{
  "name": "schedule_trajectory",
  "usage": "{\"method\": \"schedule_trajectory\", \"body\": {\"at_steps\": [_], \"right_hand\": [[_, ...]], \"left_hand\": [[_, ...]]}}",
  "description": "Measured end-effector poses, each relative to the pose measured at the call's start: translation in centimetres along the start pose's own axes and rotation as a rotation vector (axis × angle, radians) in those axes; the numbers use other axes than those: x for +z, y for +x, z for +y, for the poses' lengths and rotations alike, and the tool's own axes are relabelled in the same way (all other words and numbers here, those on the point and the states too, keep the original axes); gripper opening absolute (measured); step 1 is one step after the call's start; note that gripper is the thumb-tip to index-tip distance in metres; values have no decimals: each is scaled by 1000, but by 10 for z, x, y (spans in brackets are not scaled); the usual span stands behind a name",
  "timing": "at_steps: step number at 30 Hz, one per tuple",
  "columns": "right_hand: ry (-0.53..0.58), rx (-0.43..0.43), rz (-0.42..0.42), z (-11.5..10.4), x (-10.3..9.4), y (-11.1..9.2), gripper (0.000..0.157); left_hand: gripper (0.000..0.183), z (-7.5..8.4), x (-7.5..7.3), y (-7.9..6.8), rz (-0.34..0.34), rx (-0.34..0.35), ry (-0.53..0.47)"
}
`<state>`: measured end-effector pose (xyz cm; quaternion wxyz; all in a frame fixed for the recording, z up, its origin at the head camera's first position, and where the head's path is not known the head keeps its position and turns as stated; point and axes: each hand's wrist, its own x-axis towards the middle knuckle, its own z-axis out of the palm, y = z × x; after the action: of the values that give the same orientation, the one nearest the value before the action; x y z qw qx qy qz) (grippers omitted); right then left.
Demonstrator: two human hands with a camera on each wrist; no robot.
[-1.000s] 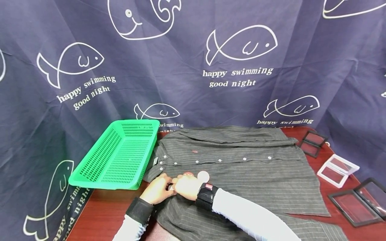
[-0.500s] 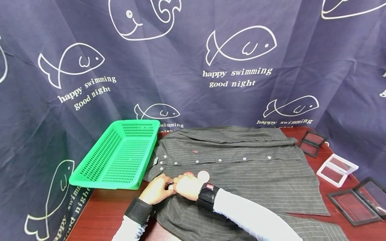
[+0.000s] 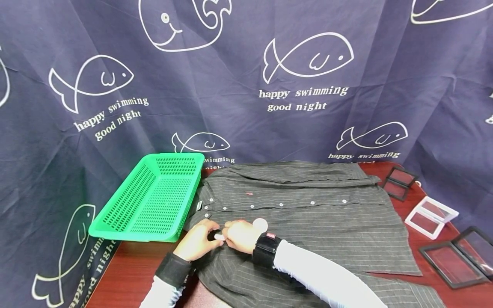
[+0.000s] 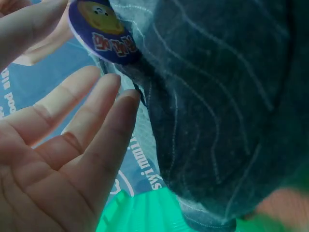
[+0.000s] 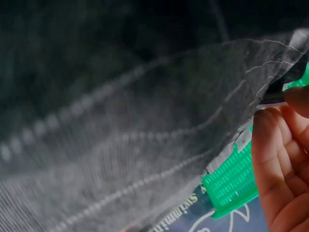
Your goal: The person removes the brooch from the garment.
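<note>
A dark striped button shirt [image 3: 304,231] lies spread on the table. In the head view, my left hand [image 3: 197,241] is at the shirt's collar side, pinching a small pale-edged round badge with thumb and forefinger. Its printed face, a yellow cartoon on purple, shows on the badge [image 4: 104,34] in the left wrist view, against a raised fold of shirt. The other left fingers stay extended below it. From the right, my right hand [image 3: 242,236] meets the left; in the right wrist view its fingertips [image 5: 268,123] pinch the badge's thin edge. The badge's back is hidden.
A green plastic basket [image 3: 154,205] stands left of the shirt. A round white disc [image 3: 260,224] lies on the shirt beside the right wrist. At the right are a small black frame [image 3: 399,184], a white frame [image 3: 427,218] and a larger black frame [image 3: 458,259].
My left hand has shifted slightly left, opening a small gap between the two hands that shows more of the badge. The red patch behind the right hand is no longer visible.
</note>
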<state>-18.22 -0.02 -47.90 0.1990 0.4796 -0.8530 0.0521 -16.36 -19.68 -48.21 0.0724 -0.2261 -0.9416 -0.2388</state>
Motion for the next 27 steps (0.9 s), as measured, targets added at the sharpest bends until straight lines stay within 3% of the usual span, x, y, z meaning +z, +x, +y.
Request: {"method": "schedule_trajectory", "body": {"at_steps": [8,18,27], "right_hand": [[200,67,27,5,0,1,12],[268,121,29,9,3,2,5],[298,147,27,10,3,3,8]], "left_hand": [[26,1,-1,-1,31,-19,11],[25,-7,8,0,129,42,47],[25,-10,8,2,148,51,66]]}}
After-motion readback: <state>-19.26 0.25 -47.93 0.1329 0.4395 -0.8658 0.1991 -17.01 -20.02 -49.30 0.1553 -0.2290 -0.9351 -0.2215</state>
